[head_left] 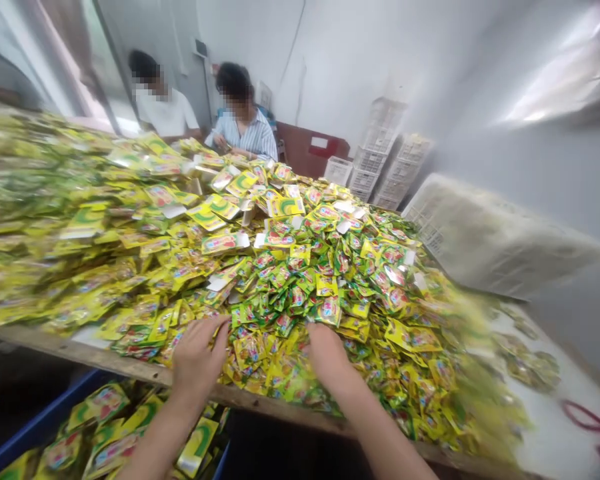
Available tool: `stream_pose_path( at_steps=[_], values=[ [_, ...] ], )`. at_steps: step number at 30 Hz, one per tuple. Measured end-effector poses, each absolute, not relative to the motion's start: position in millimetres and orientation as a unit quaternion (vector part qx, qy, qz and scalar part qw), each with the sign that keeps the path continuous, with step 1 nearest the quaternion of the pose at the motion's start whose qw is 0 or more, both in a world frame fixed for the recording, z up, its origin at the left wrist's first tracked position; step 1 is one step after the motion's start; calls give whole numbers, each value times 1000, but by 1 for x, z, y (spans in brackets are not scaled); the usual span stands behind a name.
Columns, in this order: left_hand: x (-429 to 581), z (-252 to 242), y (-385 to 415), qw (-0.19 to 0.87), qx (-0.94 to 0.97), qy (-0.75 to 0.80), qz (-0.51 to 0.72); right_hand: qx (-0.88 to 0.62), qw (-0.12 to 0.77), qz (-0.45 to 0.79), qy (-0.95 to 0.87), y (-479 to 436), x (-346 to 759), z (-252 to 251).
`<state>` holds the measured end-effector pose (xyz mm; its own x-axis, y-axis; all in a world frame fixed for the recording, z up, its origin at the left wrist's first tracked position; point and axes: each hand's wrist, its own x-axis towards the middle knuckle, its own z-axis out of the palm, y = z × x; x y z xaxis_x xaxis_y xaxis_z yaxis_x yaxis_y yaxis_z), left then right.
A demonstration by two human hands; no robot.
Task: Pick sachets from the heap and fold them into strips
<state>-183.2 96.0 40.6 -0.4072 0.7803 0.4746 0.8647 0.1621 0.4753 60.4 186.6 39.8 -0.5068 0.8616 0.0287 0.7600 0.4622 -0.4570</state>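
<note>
A large heap of small yellow and green packets (300, 293) lies on the table in front of me. My left hand (199, 353) rests at the near edge of the heap, its thumb and forefinger a little apart against the packets, with nothing seen between them. To its right, my right hand (327, 353) reaches into the same heap. Its fingertips are hidden behind the hand and among the packets, so any grip there does not show. Flattened yellow boxes (225, 243) with white flaps lie on top of the heap beyond both hands.
Below the table's wooden edge (280, 407), a blue crate (45, 420) holds yellow boxes. A white plastic basket (495, 247) tilts at the right. Red-handled scissors (587, 417) lie near the right edge. Two people sit across the table; white crates (373, 157) are stacked behind.
</note>
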Motion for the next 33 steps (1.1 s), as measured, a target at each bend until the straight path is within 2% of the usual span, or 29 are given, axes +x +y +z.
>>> stream_pose_path(
  at_steps=[4,8,15,19,21,23,26,27,29,33],
  values=[
    [-207,60,160,105,-495,-815,-284,-468,176,145,-854,165,66,38],
    [-233,63,179,85,-488,-839,-226,-444,202,128,-863,153,81,22],
    [-245,96,159,164,-465,-846,-201,-446,271,266,-811,155,104,18],
    [-220,121,126,183,-482,-823,-239,-471,349,420,-692,152,111,18],
    [-205,121,105,94,-478,-810,-326,-462,374,517,-616,151,116,19],
    [-192,112,83,-103,-446,-784,-419,-449,376,596,-549,150,121,21],
    [-176,84,56,-380,-390,-711,-444,-447,375,658,-477,146,132,24],
    [-170,74,50,-424,-380,-695,-440,-448,376,669,-459,144,135,25],
    [-151,56,42,-446,-373,-682,-444,-457,384,670,-441,140,142,29],
    [-88,37,44,-487,-410,-636,-437,-441,439,604,-498,131,149,47]
  ],
)
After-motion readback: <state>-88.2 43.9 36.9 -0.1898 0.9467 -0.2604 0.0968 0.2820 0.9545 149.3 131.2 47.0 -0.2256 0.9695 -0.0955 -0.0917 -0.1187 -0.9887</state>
